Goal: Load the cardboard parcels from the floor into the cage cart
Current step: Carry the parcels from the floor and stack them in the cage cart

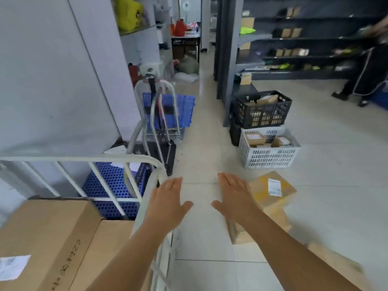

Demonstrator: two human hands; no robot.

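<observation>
Both hands are out flat in the middle of the frame, palms down, fingers straight, holding nothing: left hand point(168, 203) just right of the cage cart point(147, 164) rail, right hand point(235, 198) over the floor. Lower left, two big cardboard boxes point(48, 238) sit inside the cart. Lower right, a few parcels point(270, 192) lie on the tiles, the top one with a white label. Further up on the right there's a white crate point(270, 156) and a black crate point(262, 114), both with small boxes inside.
</observation>
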